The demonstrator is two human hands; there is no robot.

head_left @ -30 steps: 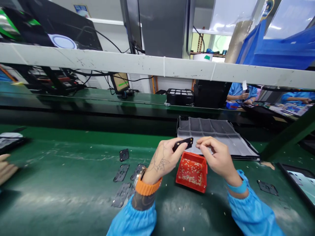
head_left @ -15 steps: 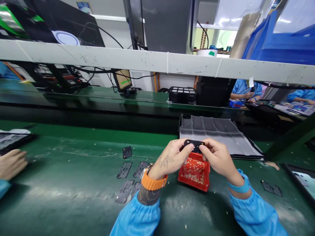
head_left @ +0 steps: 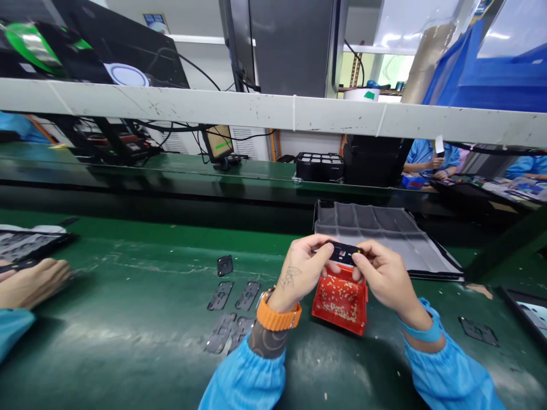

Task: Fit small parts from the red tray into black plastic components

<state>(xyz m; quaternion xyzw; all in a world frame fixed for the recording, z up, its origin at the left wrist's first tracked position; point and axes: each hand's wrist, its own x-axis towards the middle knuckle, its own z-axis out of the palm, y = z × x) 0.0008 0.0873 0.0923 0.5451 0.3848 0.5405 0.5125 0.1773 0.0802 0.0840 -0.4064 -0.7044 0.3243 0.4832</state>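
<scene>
Between my two hands is a small black plastic plate (head_left: 343, 253) with cut-outs, held up by its ends. My left hand (head_left: 304, 266) pinches its left end, thumb in front. On the other end, the thumb and fingers of my right hand (head_left: 382, 277) are closed. Just below them stands a red tray (head_left: 339, 302) with many tiny pale pieces scattered inside. Several similar black plates (head_left: 221, 295) lie on the green table to the left of my left forearm, partly hidden by it. One more black plate (head_left: 478, 331) lies to the right of my right forearm.
Behind my hands lies a grey compartment tray (head_left: 384, 230). A co-worker's hand (head_left: 40, 283) rests at the left by another tray (head_left: 29, 247). A white shelf beam (head_left: 273, 111) crosses above the table (head_left: 141, 341). At the right edge is a black-framed tray (head_left: 527, 313).
The black plate is turned a little, so more of its face shows. Both hands keep hold of it. At the left, the co-worker's hand reaches further into view.
</scene>
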